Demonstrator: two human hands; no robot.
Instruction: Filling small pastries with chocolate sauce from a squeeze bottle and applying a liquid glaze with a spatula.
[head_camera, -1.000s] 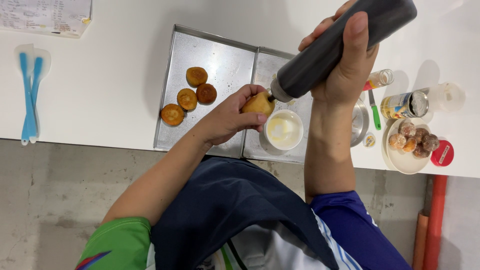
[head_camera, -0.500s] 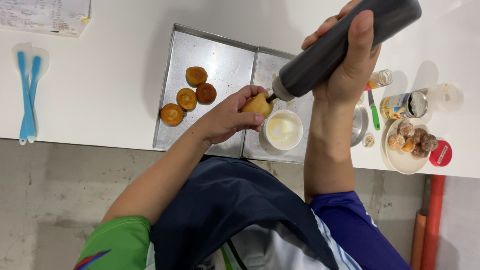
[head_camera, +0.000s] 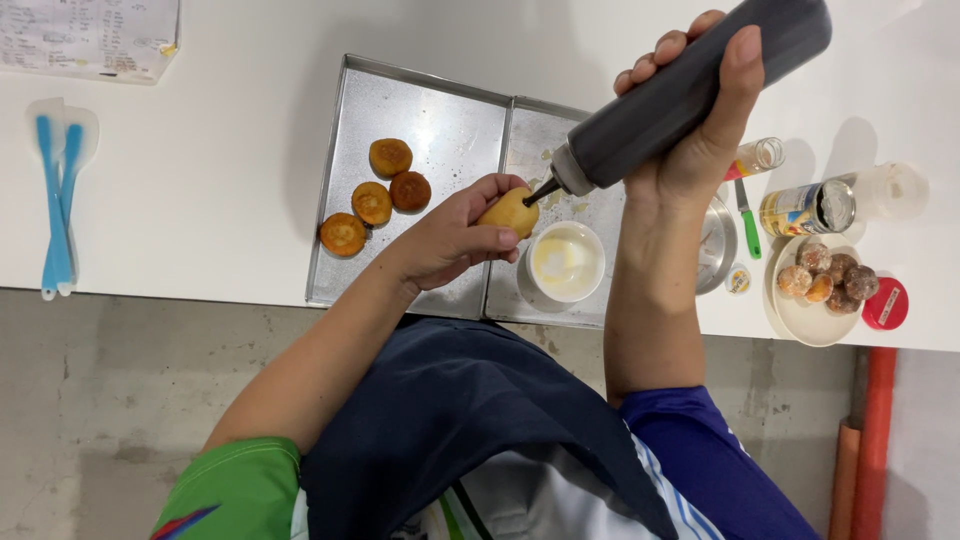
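Dark squeeze bottle (head_camera: 690, 90) nozzle against golden pastry (head_camera: 508, 212)

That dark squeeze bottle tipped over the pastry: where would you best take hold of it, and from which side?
Grip the dark squeeze bottle around the middle of its round barrel, coming from the side, as the right hand does. It lies tilted, its nozzle pointing down at the pastry in the left hand, so a wrap around the barrel probably allows squeezing while aiming the tip.
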